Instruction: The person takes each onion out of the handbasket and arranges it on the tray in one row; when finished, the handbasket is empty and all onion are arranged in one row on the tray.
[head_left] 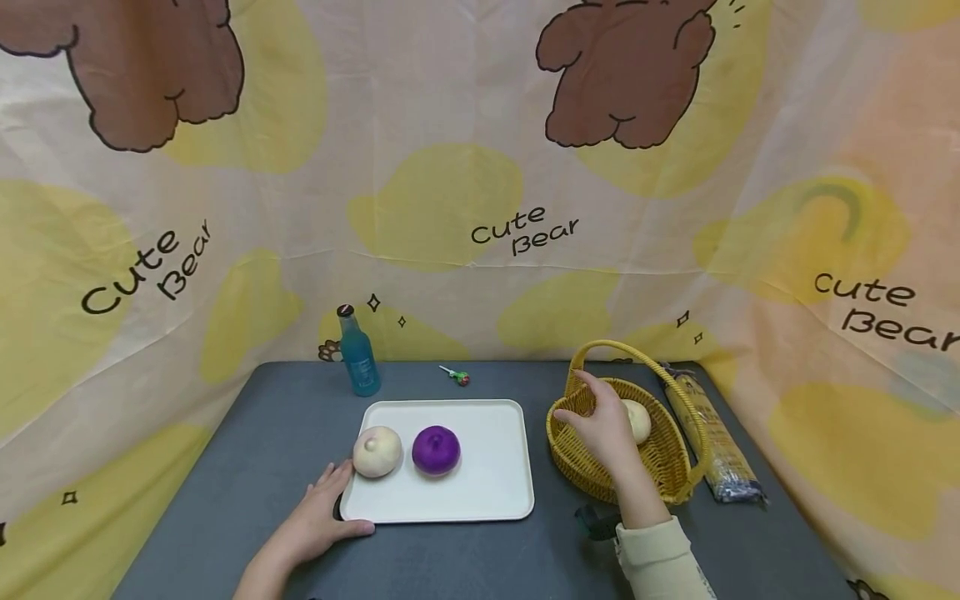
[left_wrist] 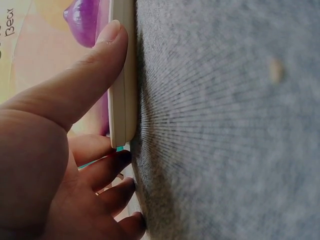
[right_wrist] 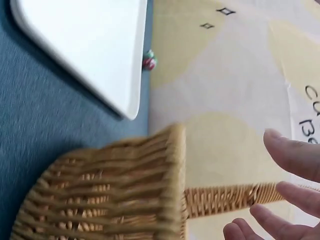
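Note:
My left hand (head_left: 318,517) touches the front left corner of a white tray (head_left: 491,462); in the left wrist view the thumb (left_wrist: 100,62) lies straight along the tray's rim. On the tray sit a white, onion-shaped ball (head_left: 377,452) at the left and a purple, onion-shaped ball (head_left: 436,451) beside it. My right hand (head_left: 606,427) is over the left part of a woven basket (head_left: 581,471), fingers and thumb spread, holding nothing. Another pale round thing (head_left: 638,421) lies in the basket, partly hidden by that hand.
A blue bottle (head_left: 362,362) stands behind the tray's left end. Near the back edge lies a small green and red lollipop-like item (head_left: 459,377). Along the basket's right side is a long yellowish package (head_left: 716,437); the basket's handle (head_left: 637,350) arches up. A printed cloth hangs behind.

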